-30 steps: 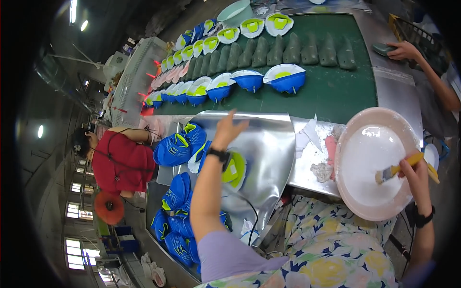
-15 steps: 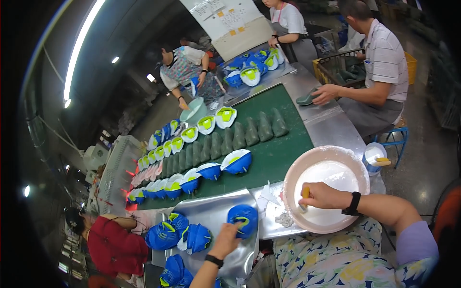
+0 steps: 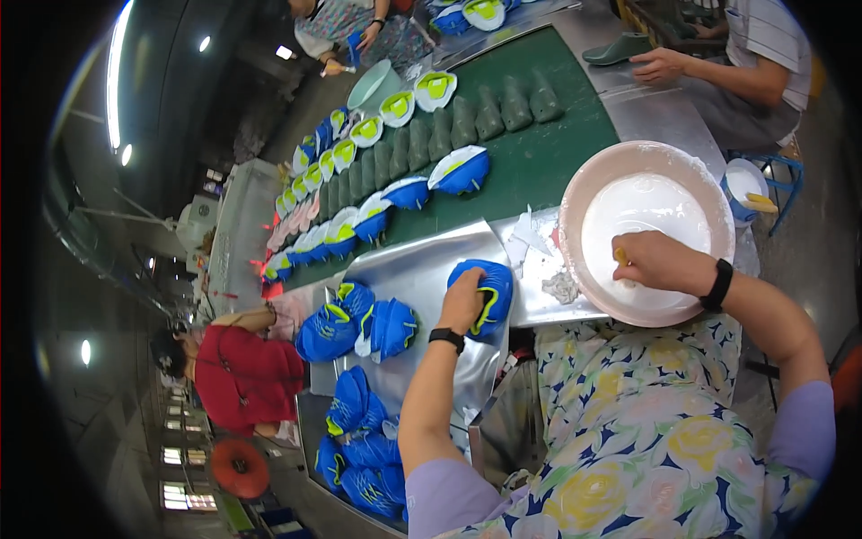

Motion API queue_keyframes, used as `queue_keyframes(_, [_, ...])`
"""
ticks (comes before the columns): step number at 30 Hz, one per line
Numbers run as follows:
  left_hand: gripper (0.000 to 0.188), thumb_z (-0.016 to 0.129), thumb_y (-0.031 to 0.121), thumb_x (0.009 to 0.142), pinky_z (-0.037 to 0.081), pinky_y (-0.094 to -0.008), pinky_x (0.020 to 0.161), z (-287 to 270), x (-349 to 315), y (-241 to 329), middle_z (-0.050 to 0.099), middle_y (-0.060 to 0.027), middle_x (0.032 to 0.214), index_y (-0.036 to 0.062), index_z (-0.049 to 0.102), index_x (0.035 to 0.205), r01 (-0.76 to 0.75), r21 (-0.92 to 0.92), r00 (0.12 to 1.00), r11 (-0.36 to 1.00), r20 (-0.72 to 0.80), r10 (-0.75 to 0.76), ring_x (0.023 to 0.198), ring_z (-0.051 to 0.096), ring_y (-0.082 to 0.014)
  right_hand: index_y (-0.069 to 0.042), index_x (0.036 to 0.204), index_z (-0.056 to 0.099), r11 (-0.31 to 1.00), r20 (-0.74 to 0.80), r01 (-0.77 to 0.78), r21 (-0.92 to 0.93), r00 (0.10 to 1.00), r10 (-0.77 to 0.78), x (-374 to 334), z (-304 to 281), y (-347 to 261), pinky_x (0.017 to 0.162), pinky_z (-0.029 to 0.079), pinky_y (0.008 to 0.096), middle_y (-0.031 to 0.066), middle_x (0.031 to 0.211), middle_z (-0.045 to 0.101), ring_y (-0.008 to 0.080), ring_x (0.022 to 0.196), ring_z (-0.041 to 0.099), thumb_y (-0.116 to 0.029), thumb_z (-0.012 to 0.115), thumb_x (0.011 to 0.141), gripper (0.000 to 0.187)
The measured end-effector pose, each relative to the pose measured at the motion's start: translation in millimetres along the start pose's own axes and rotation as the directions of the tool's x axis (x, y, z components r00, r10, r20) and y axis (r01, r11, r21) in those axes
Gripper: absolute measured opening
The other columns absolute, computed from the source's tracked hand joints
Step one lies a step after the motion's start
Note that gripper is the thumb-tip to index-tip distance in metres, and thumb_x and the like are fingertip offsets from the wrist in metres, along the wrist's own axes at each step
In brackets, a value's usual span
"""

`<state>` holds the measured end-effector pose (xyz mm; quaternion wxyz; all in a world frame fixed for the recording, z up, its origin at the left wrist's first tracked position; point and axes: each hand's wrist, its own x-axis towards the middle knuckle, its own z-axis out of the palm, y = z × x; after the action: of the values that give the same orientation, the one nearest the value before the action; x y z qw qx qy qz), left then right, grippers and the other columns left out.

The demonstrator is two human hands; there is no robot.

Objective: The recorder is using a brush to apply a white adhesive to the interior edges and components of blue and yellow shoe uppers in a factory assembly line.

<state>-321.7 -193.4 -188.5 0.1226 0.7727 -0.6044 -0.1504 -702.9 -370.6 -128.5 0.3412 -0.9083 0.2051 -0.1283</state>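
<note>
My left hand (image 3: 461,301) is closed on the edge of a blue shoe upper (image 3: 495,296) with a lime-green lining, which rests on a metal sheet (image 3: 458,247). In a pink basin (image 3: 579,207) of white liquid, my right hand (image 3: 663,260) grips a brush by its yellow handle (image 3: 620,257). The brush's lower end is hidden behind that hand. More blue uppers (image 3: 328,331) lie left of my left hand, with a further pile (image 3: 368,458) in a metal tray below them.
Across the green conveyor belt (image 3: 548,67) run rows of blue-and-white uppers (image 3: 460,171) and dark green shoe lasts (image 3: 489,115). A tub with a yellow-handled tool (image 3: 761,203) stands right of the basin. Co-workers sit or stand around, one holding a green last (image 3: 618,49).
The whole view has tilted downward. My right hand has turned over, with the brush handle now mostly covered by it. The upper under my left hand has turned, its opening now facing right.
</note>
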Motion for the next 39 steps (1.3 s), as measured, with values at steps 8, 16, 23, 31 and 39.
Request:
queue_keyframes(8, [0.046,0.060,0.008,0.093,0.050,-0.0366,0.097,-80.6,14.8,4.6,0.062,-0.0105,0.126,0.0063,0.048,0.138,-0.162,-0.651,0.973,0.741,-0.231,0.009,0.112,0.061,-0.0221,-0.002,0.090,0.057,0.995,-0.423,0.087,-0.049,0.901,-0.100,-12.1,-77.5,21.1,0.064,0.047,0.0359,0.0142,0.082,0.064,0.0276,0.072,0.062,-0.020,0.072,0.089,0.024])
queue_keyframes(16, [0.046,0.060,0.011,0.094,0.050,-0.0375,0.098,-33.7,50.8,81.3,0.061,-0.0108,0.127,0.0063,0.048,0.138,-0.271,-0.660,0.963,0.700,-0.188,0.195,0.113,0.061,-0.0228,-0.003,0.092,0.058,0.894,-0.491,0.290,0.340,0.866,-0.094,15.7,-99.9,-17.4,0.062,0.048,0.0359,0.0146,0.074,0.065,0.0275,0.066,0.063,-0.026,0.072,0.087,0.028])
queue_keyframes(23, [0.046,0.060,0.014,0.094,0.051,-0.0384,0.098,-6.6,56.1,114.8,0.061,-0.0112,0.128,0.0063,0.048,0.139,-0.306,-0.682,0.951,0.665,-0.245,0.186,0.114,0.061,-0.0233,0.000,0.087,0.060,0.910,-0.575,-0.011,0.415,0.771,0.272,-11.9,-85.3,-5.2,0.053,0.049,0.0253,0.0126,0.070,0.066,0.0153,0.060,0.064,-0.032,0.074,0.087,0.035])
queue_keyframes(31, [0.047,0.061,0.017,0.095,0.051,-0.0393,0.099,7.4,65.3,138.4,0.060,-0.0115,0.129,0.0063,0.048,0.139,-0.312,-0.708,0.941,0.633,-0.323,0.102,0.115,0.061,-0.0240,0.007,0.091,0.062,0.710,-0.411,-0.056,0.702,0.782,0.468,-11.1,-33.1,-27.1,0.054,0.052,0.0279,0.0150,0.074,0.068,0.0178,0.060,0.067,-0.033,0.072,0.088,0.041])
queue_keyframes(39, [0.048,0.061,0.020,0.096,0.051,-0.0402,0.100,-23.0,46.1,127.1,0.060,-0.0119,0.130,0.0063,0.048,0.140,-0.357,-0.723,0.909,0.592,-0.414,0.042,0.116,0.061,-0.0247,0.004,0.091,0.061,0.668,-0.447,0.091,0.739,0.808,0.384,-23.1,-29.0,-36.0,0.058,0.049,0.0250,0.0105,0.075,0.067,0.0135,0.063,0.064,-0.025,0.075,0.088,0.032])
